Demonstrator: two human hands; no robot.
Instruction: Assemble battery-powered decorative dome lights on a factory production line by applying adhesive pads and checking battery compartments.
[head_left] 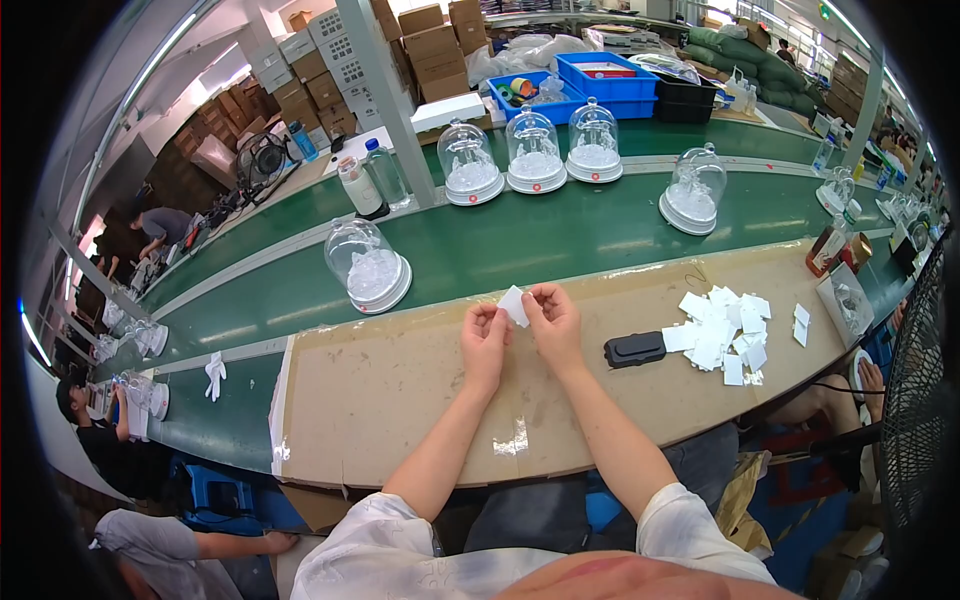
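Between my two hands, over the far part of a cardboard sheet (380, 400), is a small white card (515, 305). My left hand (485, 342) pinches its lower left side with thumb and fingers. The fingers of my right hand (551, 322) are closed on its right edge. To the right of my hands lies a black oblong case (634, 349). Beside it spreads a loose pile of white cards (718, 332), and a few separate cards (801, 324) lie farther right. Beyond my left hand, a clear dome on a white base (367, 266) stands on the green belt.
More domes (534, 148) line the green belt (480, 235). Blue bins (605, 82) and bottles (385, 172) stand behind it, near a grey post (392, 100). A white glove (215, 376) lies at left. A clear box (845, 305) and black fan (912, 390) are at right.
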